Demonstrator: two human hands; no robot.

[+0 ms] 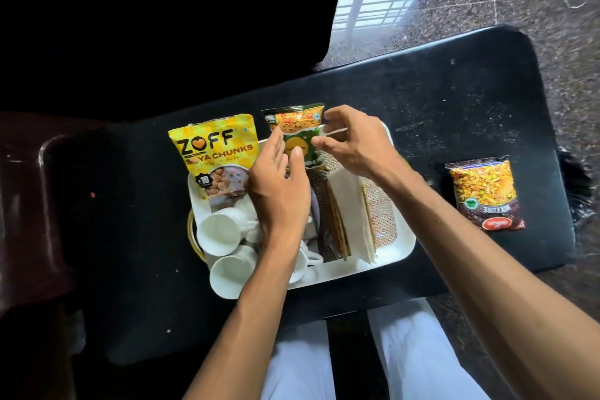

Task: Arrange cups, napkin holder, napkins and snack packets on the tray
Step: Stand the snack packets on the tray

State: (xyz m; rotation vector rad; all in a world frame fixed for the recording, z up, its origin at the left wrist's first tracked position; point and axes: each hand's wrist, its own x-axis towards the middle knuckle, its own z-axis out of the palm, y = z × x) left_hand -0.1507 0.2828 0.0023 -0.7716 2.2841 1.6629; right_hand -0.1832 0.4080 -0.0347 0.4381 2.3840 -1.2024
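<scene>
A white tray (400, 248) lies on the black table (438, 101). White cups (221, 231) rest on their sides at its near left. In the tray's middle stands a brown woven napkin holder (334, 221) with white napkins (352, 204) in it. A yellow soya chunks packet (212, 153) leans upright at the far left corner. Beside it stands a green snack packet (297, 122). My right hand (354, 143) pinches that packet's right edge with thumb and forefinger. My left hand (279, 191) is open, fingers against the packet's left side.
A dark red mixture packet (485, 193) lies flat on the table, right of the tray. A dark brown seat (29, 204) is at the far left. Speckled stone floor lies beyond the table. My white-trousered legs show below the table's near edge.
</scene>
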